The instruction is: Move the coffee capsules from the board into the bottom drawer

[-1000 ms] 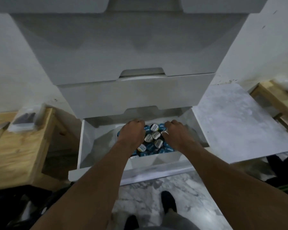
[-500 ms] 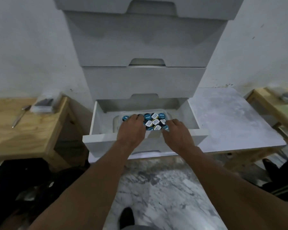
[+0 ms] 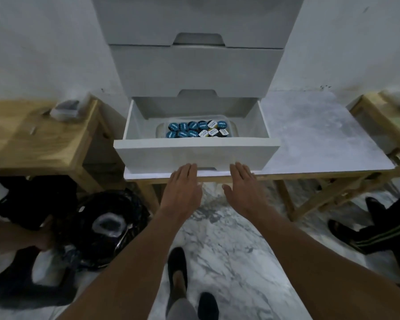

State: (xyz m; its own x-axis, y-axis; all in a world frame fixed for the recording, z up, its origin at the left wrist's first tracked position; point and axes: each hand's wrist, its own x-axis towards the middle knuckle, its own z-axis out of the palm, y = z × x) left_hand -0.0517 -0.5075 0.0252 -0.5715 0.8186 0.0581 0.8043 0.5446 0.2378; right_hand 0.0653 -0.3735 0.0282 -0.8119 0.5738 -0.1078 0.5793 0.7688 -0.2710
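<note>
At nine o'clock stands a wooden tabletop [image 3: 32,144]. The left hand [image 3: 183,183] lies flat, its grip wide and holding nothing, fingertips at the lower edge of the bottom drawer [image 3: 196,153], which stands pulled out at twelve o'clock. The coffee capsules [image 3: 198,130] sit packed in a clear tray [image 3: 231,129] inside it. The right hand [image 3: 243,183] is likewise spread wide, holding nothing. At three o'clock lies the marble board [image 3: 321,139].
</note>
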